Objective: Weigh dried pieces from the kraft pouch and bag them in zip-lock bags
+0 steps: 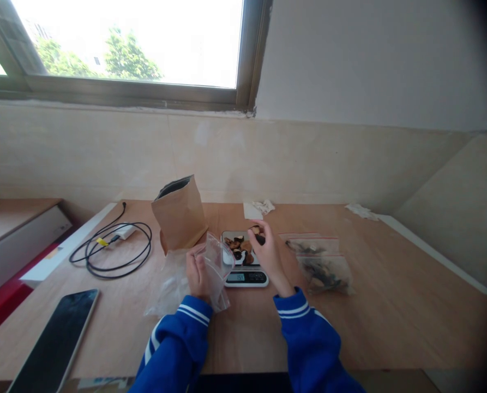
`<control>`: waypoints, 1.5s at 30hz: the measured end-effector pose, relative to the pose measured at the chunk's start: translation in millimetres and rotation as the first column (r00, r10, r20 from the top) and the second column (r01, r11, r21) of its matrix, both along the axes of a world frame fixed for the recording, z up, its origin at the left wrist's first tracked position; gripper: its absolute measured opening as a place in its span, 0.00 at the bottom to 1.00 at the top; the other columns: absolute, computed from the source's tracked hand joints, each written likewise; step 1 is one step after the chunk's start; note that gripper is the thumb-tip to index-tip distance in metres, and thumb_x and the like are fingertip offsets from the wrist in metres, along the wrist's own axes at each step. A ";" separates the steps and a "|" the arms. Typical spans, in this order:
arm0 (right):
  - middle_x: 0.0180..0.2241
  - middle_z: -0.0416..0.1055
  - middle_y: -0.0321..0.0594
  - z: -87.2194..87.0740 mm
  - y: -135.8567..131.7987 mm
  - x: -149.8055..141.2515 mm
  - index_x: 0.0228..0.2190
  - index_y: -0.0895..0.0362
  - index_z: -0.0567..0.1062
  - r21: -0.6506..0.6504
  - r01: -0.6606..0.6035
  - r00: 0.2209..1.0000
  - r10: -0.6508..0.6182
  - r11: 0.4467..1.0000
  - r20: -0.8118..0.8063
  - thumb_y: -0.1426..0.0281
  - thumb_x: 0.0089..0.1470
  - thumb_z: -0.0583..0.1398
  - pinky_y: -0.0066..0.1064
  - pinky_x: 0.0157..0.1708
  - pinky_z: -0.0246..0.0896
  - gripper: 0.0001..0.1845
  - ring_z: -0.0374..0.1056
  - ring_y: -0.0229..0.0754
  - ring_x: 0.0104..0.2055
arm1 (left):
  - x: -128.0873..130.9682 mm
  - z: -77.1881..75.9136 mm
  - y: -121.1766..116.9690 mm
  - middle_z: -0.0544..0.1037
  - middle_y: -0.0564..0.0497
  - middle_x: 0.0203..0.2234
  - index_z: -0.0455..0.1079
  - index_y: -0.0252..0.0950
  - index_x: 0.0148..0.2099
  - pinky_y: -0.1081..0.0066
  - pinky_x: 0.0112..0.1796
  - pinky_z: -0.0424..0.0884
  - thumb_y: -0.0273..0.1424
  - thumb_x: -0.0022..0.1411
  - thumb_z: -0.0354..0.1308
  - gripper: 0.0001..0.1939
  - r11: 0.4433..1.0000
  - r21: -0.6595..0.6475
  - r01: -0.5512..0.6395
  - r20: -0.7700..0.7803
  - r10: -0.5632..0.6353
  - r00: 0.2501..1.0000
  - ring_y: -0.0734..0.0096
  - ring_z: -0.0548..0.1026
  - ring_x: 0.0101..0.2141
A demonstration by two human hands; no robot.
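Note:
A small white digital scale [246,279] lies in the middle of the table, its display lit. Dried brown and black slices [239,246], perhaps mushroom, cover its weighing plate. My right hand [266,248] is above the plate's right side, fingers closed on a dark dried slice [260,238]. Left of the scale, my left hand [198,273] grips a clear zip bag [219,262] by its upper part, the bag's mouth leaning toward the scale. More clear plastic [167,284] spreads under and left of that hand.
Behind my left hand stands an open brown paper pouch [181,215]. Filled zip bags [325,270] lie right of the scale. A coiled black cable [90,254] and a phone [59,338] are at the left. Crumpled tissue [263,207] lies near the wall.

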State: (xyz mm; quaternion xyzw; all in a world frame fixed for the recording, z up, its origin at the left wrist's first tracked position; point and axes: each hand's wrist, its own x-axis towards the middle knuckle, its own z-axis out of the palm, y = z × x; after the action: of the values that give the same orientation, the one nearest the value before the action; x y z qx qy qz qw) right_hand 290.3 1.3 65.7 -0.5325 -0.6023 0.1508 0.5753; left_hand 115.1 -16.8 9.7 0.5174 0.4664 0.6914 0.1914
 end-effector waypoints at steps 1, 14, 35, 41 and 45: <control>0.41 0.69 0.44 8.5 -3.9 -7.4 0.47 0.56 0.63 -0.014 -0.058 0.998 0.058 0.998 -0.023 0.64 0.55 0.55 0.36 0.45 0.61 0.18 0.67 0.42 0.43 | 0.9 1.6 -1.3 0.73 0.43 0.40 0.66 0.34 0.46 0.58 0.46 0.65 0.45 0.65 0.41 0.23 1.000 0.009 0.011 -0.021 -0.011 1.000 0.59 0.71 0.43; 0.43 0.67 0.45 11.6 -11.2 -30.3 0.42 0.55 0.69 0.048 -0.099 0.976 0.088 0.994 0.197 0.66 0.59 0.51 0.41 0.49 0.59 0.12 0.63 0.45 0.47 | -3.7 -4.4 1.7 0.72 0.45 0.39 0.65 0.36 0.46 0.61 0.46 0.65 0.41 0.66 0.42 0.18 1.000 0.005 -0.008 -0.096 0.008 0.995 0.63 0.70 0.43; 0.38 0.71 0.48 -53.5 32.1 -13.3 0.35 0.56 0.74 -0.074 0.106 0.719 -0.025 0.992 0.694 0.61 0.56 0.55 0.40 0.43 0.56 0.13 0.62 0.51 0.42 | -6.2 -4.6 2.8 0.71 0.46 0.37 0.66 0.37 0.46 0.63 0.45 0.64 0.43 0.66 0.40 0.20 0.995 -0.080 -0.054 0.037 0.057 0.998 0.64 0.70 0.40; 0.32 0.73 0.47 -53.3 38.1 -4.1 0.34 0.58 0.72 -0.047 0.158 0.777 -0.094 0.986 0.622 0.59 0.57 0.52 0.32 0.36 0.56 0.16 0.66 0.47 0.37 | -5.9 -3.9 2.2 0.72 0.46 0.36 0.67 0.37 0.45 0.63 0.44 0.65 0.44 0.65 0.41 0.20 0.996 -0.080 -0.043 0.034 0.046 0.998 0.64 0.71 0.40; 0.27 0.73 0.43 -40.8 37.8 -5.0 0.32 0.57 0.72 -0.107 0.215 0.842 -0.129 0.971 0.524 0.55 0.57 0.51 0.28 0.27 0.51 0.19 0.67 0.42 0.27 | -5.6 -4.2 2.3 0.72 0.47 0.35 0.67 0.38 0.44 0.63 0.44 0.65 0.44 0.65 0.41 0.20 0.996 -0.075 -0.041 0.019 0.043 0.999 0.64 0.71 0.39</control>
State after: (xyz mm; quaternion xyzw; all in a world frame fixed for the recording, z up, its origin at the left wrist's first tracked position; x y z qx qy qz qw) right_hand 285.3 39.0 24.9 -0.6502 -0.6690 -0.0008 0.3600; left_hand 109.5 -14.5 5.5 0.4927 0.5007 0.6827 0.2010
